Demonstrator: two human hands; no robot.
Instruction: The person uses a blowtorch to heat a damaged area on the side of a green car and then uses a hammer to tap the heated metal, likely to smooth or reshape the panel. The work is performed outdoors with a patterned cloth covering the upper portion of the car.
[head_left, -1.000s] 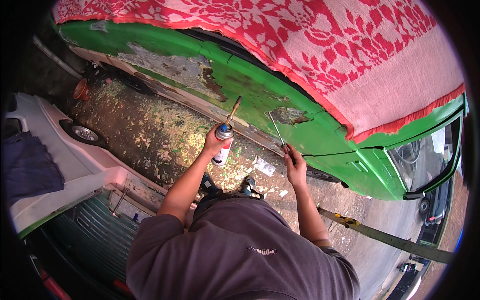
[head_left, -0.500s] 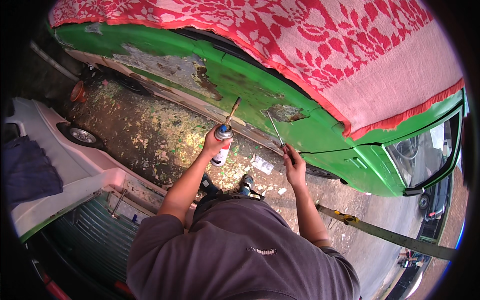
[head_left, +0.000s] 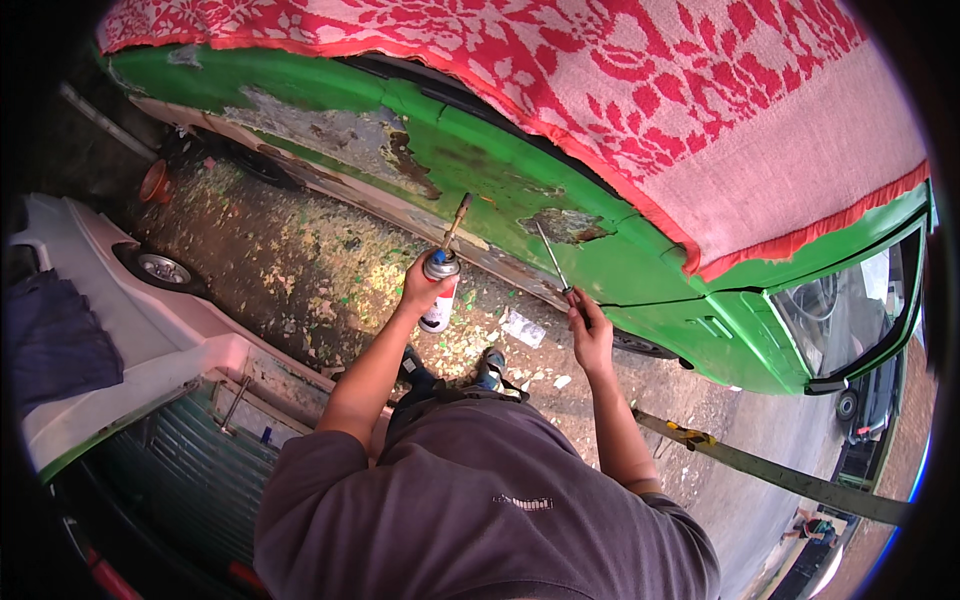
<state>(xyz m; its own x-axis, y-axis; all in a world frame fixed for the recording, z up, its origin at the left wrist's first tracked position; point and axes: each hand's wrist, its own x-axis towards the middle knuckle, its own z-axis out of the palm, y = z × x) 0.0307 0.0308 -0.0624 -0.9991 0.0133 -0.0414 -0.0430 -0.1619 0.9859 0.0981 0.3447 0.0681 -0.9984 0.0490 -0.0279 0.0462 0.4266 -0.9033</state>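
Left hand, fingers clutching a torch, drifts slightly left; right hand still grips a rod; flake-strewn floor spreads between green car and pink car edges.

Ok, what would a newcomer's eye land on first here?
Probably the red-and-pink patterned cloth across the top, draped over a green vehicle whose side shows stripped patches. Near the centre, the left hand holds a canister with a metal nozzle, and the right hand a thin metal tool. Pale and green flakes litter the ground beside the vehicle.
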